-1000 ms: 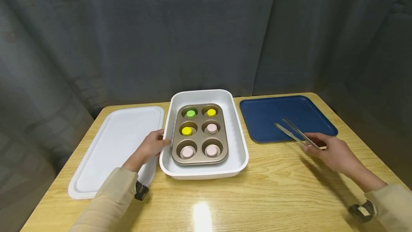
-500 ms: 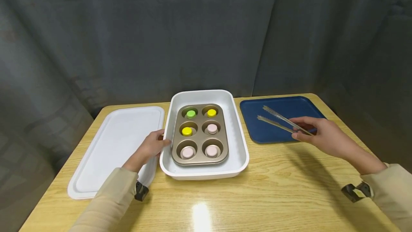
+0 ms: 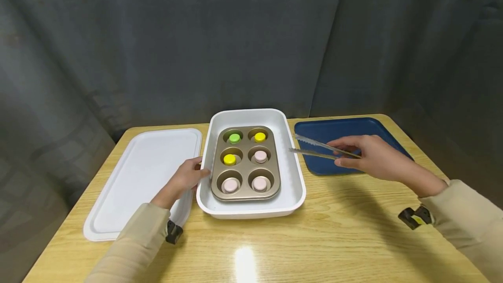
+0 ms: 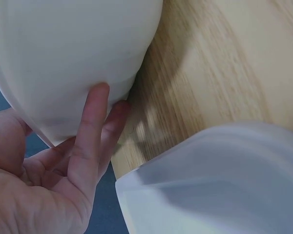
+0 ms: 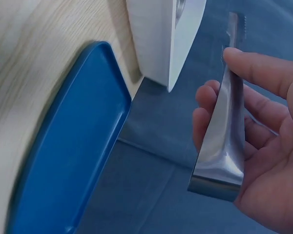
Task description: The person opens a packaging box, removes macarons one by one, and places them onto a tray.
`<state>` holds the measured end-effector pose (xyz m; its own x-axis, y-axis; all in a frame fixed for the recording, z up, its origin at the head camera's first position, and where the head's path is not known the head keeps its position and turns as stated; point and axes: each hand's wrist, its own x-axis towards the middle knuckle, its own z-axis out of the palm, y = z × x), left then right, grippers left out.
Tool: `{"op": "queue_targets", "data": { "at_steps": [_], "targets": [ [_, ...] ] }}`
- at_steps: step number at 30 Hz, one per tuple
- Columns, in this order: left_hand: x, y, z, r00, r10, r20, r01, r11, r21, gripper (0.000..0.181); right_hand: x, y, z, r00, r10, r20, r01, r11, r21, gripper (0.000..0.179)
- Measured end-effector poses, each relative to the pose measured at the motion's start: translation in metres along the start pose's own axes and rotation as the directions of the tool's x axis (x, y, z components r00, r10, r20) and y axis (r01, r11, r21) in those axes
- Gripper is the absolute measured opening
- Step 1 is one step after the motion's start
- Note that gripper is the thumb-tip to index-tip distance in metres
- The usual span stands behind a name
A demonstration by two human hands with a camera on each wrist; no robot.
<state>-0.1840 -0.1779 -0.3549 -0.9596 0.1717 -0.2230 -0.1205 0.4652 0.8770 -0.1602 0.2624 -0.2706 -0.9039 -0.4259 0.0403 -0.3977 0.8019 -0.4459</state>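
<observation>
My left hand point(image 3: 186, 175) holds the left rim of a deep white tub point(image 3: 291, 206), thumb over the edge and fingers against its outer wall point(image 4: 78, 58). Inside the tub lies a bronze muffin pan point(image 3: 245, 167). Its cups hold round macaron-like pieces: a green one point(image 3: 234, 138), two yellow ones, one of them point(image 3: 260, 137) in the far right cup, and pink ones, including the piece point(image 3: 260, 183) at near right. With thumb and fingers, my right hand point(image 3: 369, 154) holds metal tongs point(image 5: 219, 136). The tongs' arms are spread, nothing between them, their tips overlapping the tub's right rim in the head view.
A white tray point(image 3: 145, 174) lies left of the tub, beneath my left forearm. To the right, a dark blue tray point(image 3: 318, 125) lies partly behind my right hand and the tongs. Everything stands on a wooden table point(image 3: 322, 239), with a grey curtain point(image 3: 220, 43) behind it.
My right hand has carried the tongs leftward from the blue tray's near edge to the tub's right rim. My left hand has stayed on the tub.
</observation>
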Motion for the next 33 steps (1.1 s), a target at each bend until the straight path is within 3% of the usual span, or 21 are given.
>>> {"op": "queue_targets", "data": {
  "at_steps": [8,22,33],
  "targets": [
    [-0.001,0.002,0.001,1.0,-0.009,-0.005,0.009,1.0,0.024,0.049,0.021,-0.025,0.014,0.992,-0.071,0.103,0.07,0.997,0.012,0.039],
    [-0.001,0.0,0.0,1.0,0.0,0.004,0.0,1.0,-0.001,0.048,0.049,-0.053,0.033,0.966,-0.179,0.187,0.199,0.976,-0.091,0.035],
    [0.0,0.0,0.001,1.0,0.015,-0.003,-0.015,1.0,-0.012,0.046,0.066,-0.065,0.048,0.95,-0.154,0.273,0.197,0.971,-0.138,0.03]
  ]
}}
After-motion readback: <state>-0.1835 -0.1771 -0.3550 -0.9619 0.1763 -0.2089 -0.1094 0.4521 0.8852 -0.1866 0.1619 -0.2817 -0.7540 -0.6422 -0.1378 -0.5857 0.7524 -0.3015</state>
